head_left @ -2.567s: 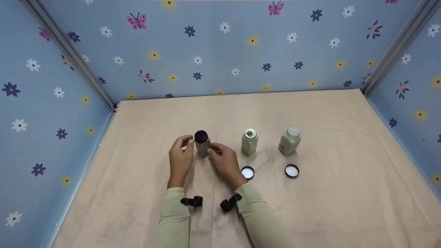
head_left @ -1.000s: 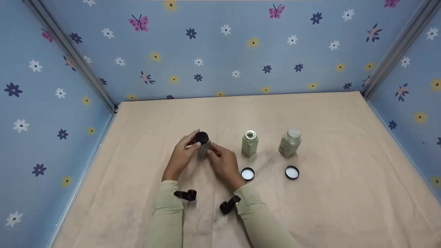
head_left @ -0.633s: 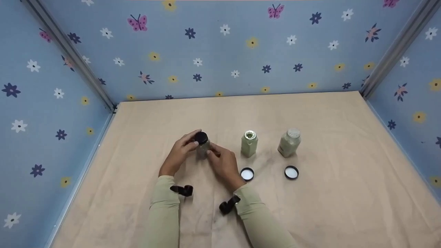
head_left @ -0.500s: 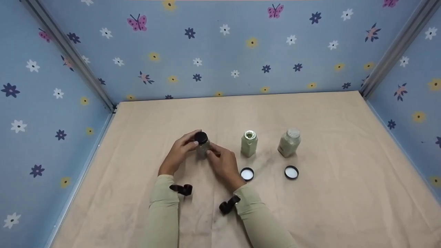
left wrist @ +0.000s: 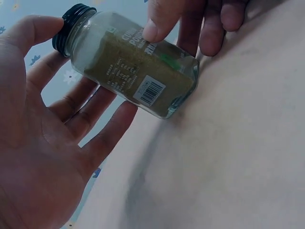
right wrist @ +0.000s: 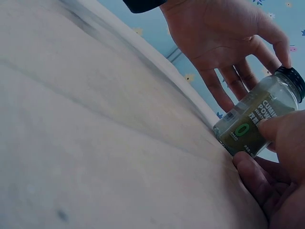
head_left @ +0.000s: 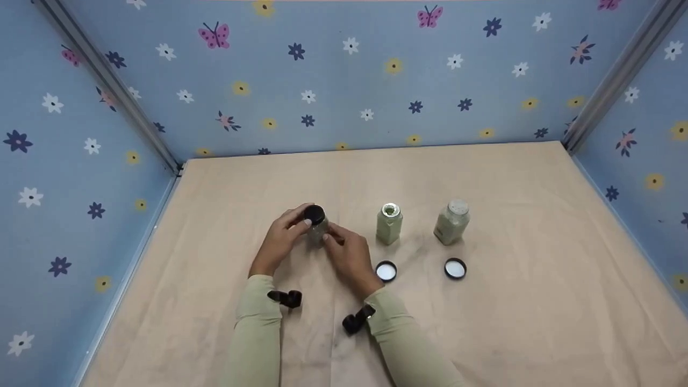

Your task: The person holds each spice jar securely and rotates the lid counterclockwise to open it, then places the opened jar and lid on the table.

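A glass spice jar (left wrist: pixel 128 71) of brownish-green cumin powder stands on the table in front of me, its black lid (head_left: pixel 314 214) on top. Thumb and forefinger of my left hand (head_left: pixel 279 239) pinch that lid, while the other fingers spread behind the glass in the left wrist view. Low on the jar's body, my right hand (head_left: pixel 350 257) grips it between thumb and fingers. The right wrist view shows the label (right wrist: pixel 259 114) reading cumin powder, partly covered by the right thumb.
Right of my hands stand two more jars, one with an unlidded mouth (head_left: pixel 389 226) and one with a pale perforated top (head_left: pixel 452 223). Two black lids lie white side up before them, one lid (head_left: pixel 386 271) beside my right wrist, the other lid (head_left: pixel 455 269) farther right.
My left hand has come from beside the jar up to its black lid and pinches it, its wrist swinging outward to the left. The right hand keeps its grip on the jar.
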`<state>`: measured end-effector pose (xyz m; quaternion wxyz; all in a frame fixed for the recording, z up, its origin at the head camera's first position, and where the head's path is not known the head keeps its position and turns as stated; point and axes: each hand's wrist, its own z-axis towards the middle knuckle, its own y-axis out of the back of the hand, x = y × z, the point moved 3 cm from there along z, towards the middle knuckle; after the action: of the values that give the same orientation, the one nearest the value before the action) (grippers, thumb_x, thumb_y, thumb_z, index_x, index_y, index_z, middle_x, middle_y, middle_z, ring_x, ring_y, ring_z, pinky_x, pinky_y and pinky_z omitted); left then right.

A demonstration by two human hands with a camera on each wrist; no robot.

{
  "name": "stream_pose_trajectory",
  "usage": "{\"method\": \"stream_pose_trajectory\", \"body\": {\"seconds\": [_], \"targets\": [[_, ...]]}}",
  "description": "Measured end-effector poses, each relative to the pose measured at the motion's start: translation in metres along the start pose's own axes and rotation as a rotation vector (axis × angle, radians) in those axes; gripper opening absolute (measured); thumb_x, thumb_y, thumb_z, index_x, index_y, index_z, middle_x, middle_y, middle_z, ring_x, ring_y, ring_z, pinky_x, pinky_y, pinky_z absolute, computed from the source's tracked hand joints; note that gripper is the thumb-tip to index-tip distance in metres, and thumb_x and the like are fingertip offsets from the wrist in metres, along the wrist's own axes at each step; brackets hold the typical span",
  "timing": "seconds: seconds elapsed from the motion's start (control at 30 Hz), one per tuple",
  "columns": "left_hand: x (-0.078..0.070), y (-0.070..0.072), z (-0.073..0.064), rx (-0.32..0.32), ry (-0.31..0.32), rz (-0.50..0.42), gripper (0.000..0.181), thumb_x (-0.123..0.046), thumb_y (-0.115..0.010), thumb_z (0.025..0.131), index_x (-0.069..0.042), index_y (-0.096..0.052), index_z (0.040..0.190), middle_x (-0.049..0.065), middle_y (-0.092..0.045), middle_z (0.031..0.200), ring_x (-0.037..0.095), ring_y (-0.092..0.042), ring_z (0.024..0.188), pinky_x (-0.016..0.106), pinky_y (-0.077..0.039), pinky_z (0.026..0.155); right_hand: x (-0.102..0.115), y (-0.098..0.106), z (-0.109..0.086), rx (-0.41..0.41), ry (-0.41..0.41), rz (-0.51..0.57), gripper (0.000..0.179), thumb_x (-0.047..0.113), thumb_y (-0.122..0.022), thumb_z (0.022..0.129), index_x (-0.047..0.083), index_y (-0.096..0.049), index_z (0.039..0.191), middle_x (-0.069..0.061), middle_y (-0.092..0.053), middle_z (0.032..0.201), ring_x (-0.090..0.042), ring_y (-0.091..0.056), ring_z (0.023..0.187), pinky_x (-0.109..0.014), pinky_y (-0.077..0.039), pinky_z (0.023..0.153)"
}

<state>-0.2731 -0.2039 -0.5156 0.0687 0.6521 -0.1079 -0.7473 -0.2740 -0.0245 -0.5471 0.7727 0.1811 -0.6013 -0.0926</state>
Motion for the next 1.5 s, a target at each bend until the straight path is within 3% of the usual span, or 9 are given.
{"method": "stream_pose_trajectory", "body": {"seconds": [0.17, 0.27, 0.33, 0.5, 0.63, 0.83, 1.1, 1.3, 1.5], "targets": [[0.0, 0.001, -0.002, -0.039, -0.034, 0.121, 0.047, -0.038, -0.063, 0.099, -0.019, -0.059, 0.143, 0.001, -0.061, 0.128, 0.02, -0.056, 0.12, 0.054, -0.041, 0.104, 0.001, -0.001, 0.0, -0.009, 0.012, -0.013, 0.034, 0.023, -0.067, 0.097, 0.018, -0.069, 0.131, 0.006, -0.075, 0.105, -0.005, -0.069, 0.095, -0.03, -0.053, 0.088], [-0.001, 0.002, -0.002, -0.027, -0.034, 0.126, 0.049, -0.04, -0.064, 0.099, -0.019, -0.059, 0.143, 0.001, -0.061, 0.13, 0.021, -0.056, 0.12, 0.053, -0.042, 0.103, 0.001, -0.002, 0.0, -0.008, 0.009, -0.015, 0.034, 0.023, -0.067, 0.097, 0.018, -0.069, 0.131, 0.005, -0.074, 0.107, -0.005, -0.068, 0.096, -0.03, -0.053, 0.089], [-0.002, 0.005, -0.001, 0.021, -0.022, 0.069, 0.051, -0.037, -0.065, 0.099, -0.016, -0.056, 0.145, 0.003, -0.059, 0.134, 0.021, -0.055, 0.123, 0.048, -0.044, 0.103, 0.0, -0.002, 0.0, -0.004, 0.002, -0.01, 0.034, 0.023, -0.067, 0.098, 0.018, -0.069, 0.131, 0.005, -0.074, 0.109, -0.006, -0.068, 0.097, -0.031, -0.053, 0.089], [-0.008, 0.014, 0.004, 0.221, 0.063, -0.094, 0.054, -0.025, -0.066, 0.099, -0.013, -0.049, 0.15, 0.014, -0.051, 0.142, 0.027, -0.052, 0.128, 0.043, -0.048, 0.102, -0.001, -0.003, -0.003, 0.019, -0.019, 0.011, 0.035, 0.021, -0.066, 0.098, 0.015, -0.067, 0.133, 0.003, -0.073, 0.112, -0.007, -0.068, 0.098, -0.031, -0.052, 0.09], [-0.011, 0.019, 0.007, 0.317, 0.096, -0.046, 0.054, -0.027, -0.066, 0.099, -0.021, -0.049, 0.15, 0.013, -0.046, 0.147, 0.031, -0.052, 0.126, 0.05, -0.046, 0.102, -0.003, -0.004, -0.005, 0.032, -0.02, -0.006, 0.037, 0.02, -0.065, 0.098, 0.014, -0.065, 0.135, 0.003, -0.073, 0.111, -0.008, -0.067, 0.098, -0.031, -0.052, 0.09], [-0.013, 0.023, 0.011, 0.358, 0.102, 0.06, 0.056, -0.035, -0.069, 0.096, -0.029, -0.05, 0.149, 0.004, -0.048, 0.148, 0.027, -0.052, 0.126, 0.046, -0.048, 0.1, -0.002, -0.003, -0.005, 0.045, -0.035, -0.016, 0.039, 0.02, -0.066, 0.097, 0.016, -0.065, 0.135, 0.006, -0.073, 0.108, -0.007, -0.067, 0.094, -0.031, -0.053, 0.087], [-0.016, 0.02, 0.014, 0.335, 0.068, 0.089, 0.056, -0.033, -0.068, 0.098, -0.019, -0.05, 0.149, 0.005, -0.05, 0.146, 0.03, -0.053, 0.127, 0.042, -0.051, 0.098, 0.002, 0.0, -0.001, 0.014, 0.005, -0.045, 0.039, 0.021, -0.067, 0.096, 0.017, -0.066, 0.135, 0.005, -0.074, 0.102, -0.008, -0.066, 0.093, -0.032, -0.053, 0.085], [-0.014, 0.015, 0.003, 0.26, 0.058, 0.137, 0.051, -0.034, -0.066, 0.099, -0.025, -0.052, 0.148, 0.005, -0.051, 0.144, 0.033, -0.052, 0.128, 0.048, -0.047, 0.102, 0.0, -0.001, -0.005, 0.017, 0.019, -0.048, 0.039, 0.019, -0.069, 0.095, 0.017, -0.067, 0.134, 0.005, -0.075, 0.101, -0.008, -0.067, 0.092, -0.031, -0.053, 0.085], [-0.02, 0.008, -0.001, 0.165, -0.011, 0.211, 0.048, -0.031, -0.062, 0.101, -0.025, -0.052, 0.148, 0.008, -0.055, 0.134, 0.033, -0.054, 0.127, 0.048, -0.044, 0.105, 0.001, -0.001, -0.005, -0.003, 0.045, -0.049, 0.039, 0.018, -0.07, 0.095, 0.013, -0.066, 0.133, 0.001, -0.074, 0.108, -0.01, -0.067, 0.098, -0.033, -0.053, 0.089]]}}
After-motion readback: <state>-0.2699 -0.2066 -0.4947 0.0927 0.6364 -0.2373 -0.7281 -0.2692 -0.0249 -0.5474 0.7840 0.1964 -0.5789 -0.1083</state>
